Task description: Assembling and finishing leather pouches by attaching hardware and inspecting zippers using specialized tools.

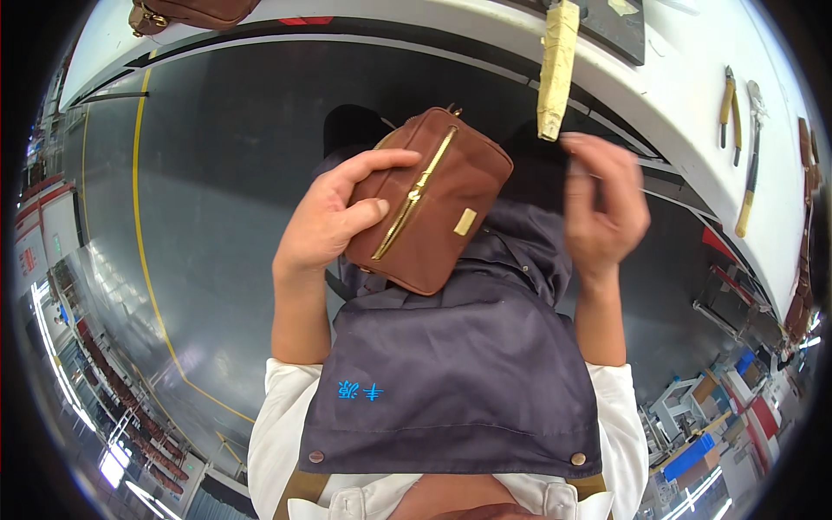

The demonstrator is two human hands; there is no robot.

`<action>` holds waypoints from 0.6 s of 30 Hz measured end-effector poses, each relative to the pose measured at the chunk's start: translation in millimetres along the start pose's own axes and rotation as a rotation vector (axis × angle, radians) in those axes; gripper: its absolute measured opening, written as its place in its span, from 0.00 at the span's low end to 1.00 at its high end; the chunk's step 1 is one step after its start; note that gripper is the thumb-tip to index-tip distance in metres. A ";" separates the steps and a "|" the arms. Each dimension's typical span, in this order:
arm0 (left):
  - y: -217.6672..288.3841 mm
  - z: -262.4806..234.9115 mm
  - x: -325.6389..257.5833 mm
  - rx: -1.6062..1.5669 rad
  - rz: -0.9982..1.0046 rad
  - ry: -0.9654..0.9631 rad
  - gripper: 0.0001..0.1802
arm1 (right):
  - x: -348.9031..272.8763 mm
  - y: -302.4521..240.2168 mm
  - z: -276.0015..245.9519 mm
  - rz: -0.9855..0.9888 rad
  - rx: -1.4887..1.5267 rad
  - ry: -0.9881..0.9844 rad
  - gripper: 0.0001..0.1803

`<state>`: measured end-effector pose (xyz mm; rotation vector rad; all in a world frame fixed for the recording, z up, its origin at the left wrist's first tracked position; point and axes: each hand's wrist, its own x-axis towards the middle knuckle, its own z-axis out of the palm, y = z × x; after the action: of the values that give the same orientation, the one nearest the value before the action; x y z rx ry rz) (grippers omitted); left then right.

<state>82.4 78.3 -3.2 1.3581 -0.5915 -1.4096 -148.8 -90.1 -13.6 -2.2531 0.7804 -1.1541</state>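
Apron (451, 381) nearest; left hand (334, 217) gripping brown pouch (429, 204) over it, right hand (602, 204) fingers curled, pinched beside yellow strip (556, 69), holding nothing discernible.

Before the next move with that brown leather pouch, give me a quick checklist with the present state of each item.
1. Left hand grips the brown leather pouch with the gold zipper: ok, thumb and fingers wrap its left end.
2. Gold zipper closed along its length: ok, as far as it shows.
3. Right hand free of the pouch: ok, apart from it, fingers curled.
4. Right hand empty: cannot tell; fingertips pinch near a thin line, perhaps thread.
5. Pouch supported underneath: not ok, held in the air above the dark apron.
6. Yellow-handled pliers on the white workbench within view: ok.
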 end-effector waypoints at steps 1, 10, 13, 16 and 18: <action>1.5 -2.2 -2.9 -0.008 0.010 -0.003 0.29 | 6.0 7.4 -13.1 -0.090 -0.137 0.105 0.11; 8.1 -26.4 -33.6 -0.044 0.531 -0.288 0.26 | 67.3 157.6 -155.9 0.258 -0.905 0.148 0.26; -19.9 -43.0 -28.8 -0.287 0.593 -0.391 0.26 | 87.4 161.2 -162.0 0.364 -1.023 -0.115 0.31; -5.9 -18.0 -14.4 -0.093 0.308 -0.380 0.25 | 106.4 184.6 -187.8 0.506 -0.980 -0.259 0.25; -2.2 -7.0 -9.8 -0.045 0.109 -0.381 0.23 | 119.5 174.3 -177.6 0.520 -1.035 -0.315 0.24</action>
<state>86.3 89.9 -2.8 1.0100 -0.8628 -1.5927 -286.2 -324.8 33.9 -2.5789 1.9772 -0.0892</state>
